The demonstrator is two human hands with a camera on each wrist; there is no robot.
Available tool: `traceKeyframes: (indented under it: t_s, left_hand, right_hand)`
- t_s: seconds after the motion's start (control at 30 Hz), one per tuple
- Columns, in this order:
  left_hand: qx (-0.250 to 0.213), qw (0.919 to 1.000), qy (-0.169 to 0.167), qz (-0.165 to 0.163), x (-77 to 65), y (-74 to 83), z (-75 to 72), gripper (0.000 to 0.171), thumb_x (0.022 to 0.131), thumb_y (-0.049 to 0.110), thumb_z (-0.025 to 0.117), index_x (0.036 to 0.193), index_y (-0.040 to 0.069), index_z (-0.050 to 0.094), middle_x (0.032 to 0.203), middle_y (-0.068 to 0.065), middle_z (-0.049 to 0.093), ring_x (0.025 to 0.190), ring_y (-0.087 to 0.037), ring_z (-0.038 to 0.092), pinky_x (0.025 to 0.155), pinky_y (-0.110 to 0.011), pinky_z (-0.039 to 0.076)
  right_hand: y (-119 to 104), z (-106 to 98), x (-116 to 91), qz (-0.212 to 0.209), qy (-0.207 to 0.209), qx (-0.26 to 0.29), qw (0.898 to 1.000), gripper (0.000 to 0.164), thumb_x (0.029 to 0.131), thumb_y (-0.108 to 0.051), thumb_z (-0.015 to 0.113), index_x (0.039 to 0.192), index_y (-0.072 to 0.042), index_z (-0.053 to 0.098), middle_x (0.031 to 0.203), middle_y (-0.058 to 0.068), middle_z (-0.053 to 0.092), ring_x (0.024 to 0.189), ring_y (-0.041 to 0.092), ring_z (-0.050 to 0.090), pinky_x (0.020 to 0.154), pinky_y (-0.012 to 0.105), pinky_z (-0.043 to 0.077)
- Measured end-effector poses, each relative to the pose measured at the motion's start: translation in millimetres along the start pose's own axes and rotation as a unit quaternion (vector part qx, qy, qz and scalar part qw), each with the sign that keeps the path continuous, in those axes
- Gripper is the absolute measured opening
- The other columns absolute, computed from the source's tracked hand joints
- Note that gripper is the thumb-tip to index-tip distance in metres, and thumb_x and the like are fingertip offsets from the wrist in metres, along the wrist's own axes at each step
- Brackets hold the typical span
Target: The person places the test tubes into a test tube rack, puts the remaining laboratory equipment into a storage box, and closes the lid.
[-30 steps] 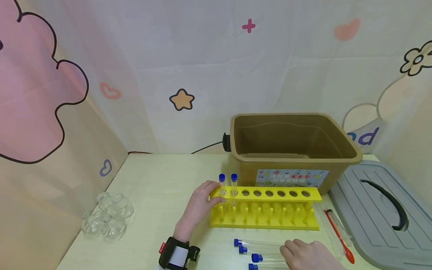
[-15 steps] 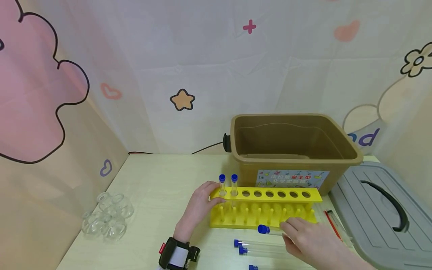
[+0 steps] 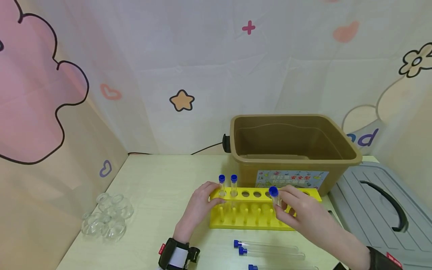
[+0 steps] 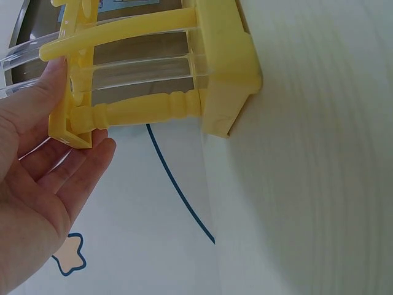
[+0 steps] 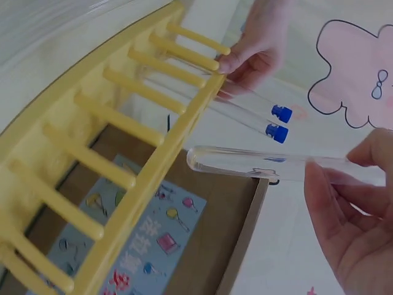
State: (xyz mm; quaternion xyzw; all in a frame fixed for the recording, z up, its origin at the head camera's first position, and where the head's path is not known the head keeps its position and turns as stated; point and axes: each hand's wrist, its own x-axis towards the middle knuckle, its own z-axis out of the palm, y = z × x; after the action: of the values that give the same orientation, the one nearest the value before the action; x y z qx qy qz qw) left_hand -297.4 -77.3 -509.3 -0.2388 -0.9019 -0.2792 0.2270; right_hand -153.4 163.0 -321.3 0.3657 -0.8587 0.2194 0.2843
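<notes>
A yellow test tube rack [image 3: 243, 221] stands on the table, with two blue-capped test tubes [image 3: 234, 183] upright in its two leftmost holes. At the rack's left end my left hand [image 3: 199, 202] grips the top bar, thumb in front and fingers behind, as the left wrist view also shows. My right hand [image 3: 300, 210] pinches a clear test tube [image 5: 258, 163] with a blue cap, held up in front of the rack's middle holes. Its rounded bottom is apart from the rack in the right wrist view. Below the rack several more capped test tubes [image 3: 270, 254] lie flat.
Behind the rack sits a brown plastic bin [image 3: 297, 165]. A grey lid [image 3: 378, 210] with a black handle lies at the right. Several small glass flasks [image 3: 108, 221] are grouped at the left edge of the table.
My right hand has picked up one of the lying test tubes, lifted it toward the rack and turned it more upright. My left hand has stayed on the rack.
</notes>
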Motion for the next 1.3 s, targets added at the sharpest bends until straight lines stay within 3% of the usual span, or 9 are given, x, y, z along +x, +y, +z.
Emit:
traceKeyframes:
  t_s: [0.17,0.4,0.73,0.97,1.03,1.23,1.3]
  left_hand:
    - [0.000,1.0000,-0.001,0.001,-0.5,-2.0,1.2,0.046,0.057,0.043,0.047,0.100,0.031,0.036,0.095,0.019,0.032,0.083,0.001,0.031,0.068,-0.020,0.031]
    - [0.001,1.0000,-0.002,-0.003,-1.9,-2.5,1.2,0.046,0.057,0.043,0.046,0.100,0.032,0.036,0.095,0.020,0.032,0.083,0.001,0.031,0.068,-0.020,0.032]
    - [0.000,1.0000,-0.002,-0.002,-1.6,-2.2,2.3,0.046,0.057,0.043,0.047,0.100,0.032,0.036,0.095,0.020,0.032,0.083,0.002,0.031,0.068,-0.019,0.032]
    - [0.005,1.0000,-0.001,0.003,0.3,-3.0,4.4,0.047,0.057,0.042,0.047,0.101,0.031,0.036,0.095,0.019,0.033,0.083,0.001,0.032,0.068,-0.020,0.031]
    - [0.008,0.9999,-0.002,0.012,1.1,1.4,-2.1,0.047,0.057,0.041,0.048,0.101,0.030,0.037,0.095,0.018,0.034,0.083,0.001,0.033,0.067,-0.018,0.032]
    - [-0.059,0.9975,-0.037,0.011,5.9,44.0,-54.8,0.044,0.057,0.029,0.055,0.098,0.016,0.045,0.092,0.007,0.041,0.081,-0.008,0.038,0.067,-0.022,0.033]
    - [-0.057,0.9976,-0.038,0.010,6.4,51.0,-61.8,0.043,0.057,0.027,0.056,0.097,0.016,0.046,0.091,0.007,0.042,0.080,-0.007,0.038,0.067,-0.021,0.033]
  right_hand:
    - [4,7,12,0.015,0.022,0.061,0.998,0.010,0.065,-0.009,0.051,0.067,-0.015,0.043,0.068,-0.012,0.040,0.055,-0.002,0.039,0.045,0.005,0.032]
    - [7,14,30,0.026,0.044,0.073,0.996,0.022,0.063,-0.004,0.054,0.081,-0.007,0.043,0.068,-0.011,0.045,0.057,-0.001,0.043,0.045,0.007,0.034]
    - [19,33,44,0.061,0.028,0.109,0.992,0.022,0.065,-0.003,0.052,0.083,-0.009,0.041,0.068,-0.007,0.045,0.061,0.001,0.043,0.044,0.012,0.037]
    - [26,45,43,0.105,-0.009,0.113,0.988,0.015,0.070,-0.009,0.047,0.082,-0.013,0.039,0.068,-0.004,0.048,0.061,0.003,0.043,0.043,0.014,0.036]
    - [28,49,42,0.126,-0.020,0.111,0.986,0.012,0.071,-0.011,0.046,0.080,-0.015,0.039,0.068,-0.004,0.048,0.059,0.002,0.043,0.043,0.014,0.036]
    - [30,57,41,0.170,-0.046,0.103,0.979,0.006,0.072,-0.018,0.046,0.075,-0.020,0.041,0.065,-0.008,0.047,0.051,0.001,0.041,0.042,0.014,0.035]
    - [30,58,41,0.172,-0.049,0.103,0.978,0.006,0.071,-0.018,0.046,0.074,-0.019,0.042,0.064,-0.008,0.046,0.051,0.001,0.040,0.042,0.015,0.035]
